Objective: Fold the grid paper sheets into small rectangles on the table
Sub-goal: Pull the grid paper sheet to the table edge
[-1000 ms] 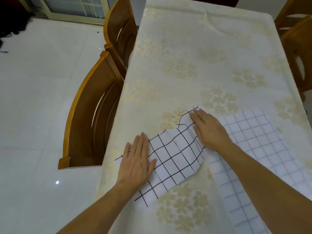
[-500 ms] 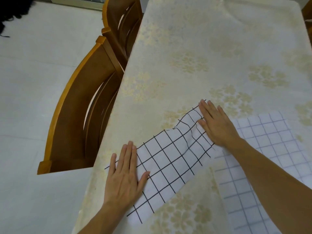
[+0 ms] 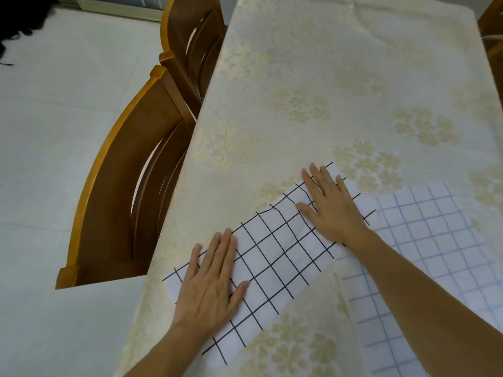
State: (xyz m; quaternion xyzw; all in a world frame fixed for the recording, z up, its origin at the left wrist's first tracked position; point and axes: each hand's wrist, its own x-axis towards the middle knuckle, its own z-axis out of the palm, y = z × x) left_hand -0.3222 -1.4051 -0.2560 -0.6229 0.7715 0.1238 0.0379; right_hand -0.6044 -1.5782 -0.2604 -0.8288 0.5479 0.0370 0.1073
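Pressing both palms flat, I am pinning the black-grid sheet against the table, and neither hand is forming a grip: fingers are lying straight and spread, holding nothing, only bearing down. My left hand is resting on the near-left end of the strip, my right hand on the far-right end, so the paper is lying directly under and between them. Its long axis is running diagonally, from near-left by the table's edge up to far-right, and a few ripples are showing just beside my right thumb. I am judging that the next crease has to run across that axis, bringing one end over the other; the left hand is the nearer one to me and to the free corner. A second, blue-grid sheet is lying under my right forearm, its edge tucked beneath the black-grid one. I am seeing no brand, label or readable writing anywhere, only ruled squares.
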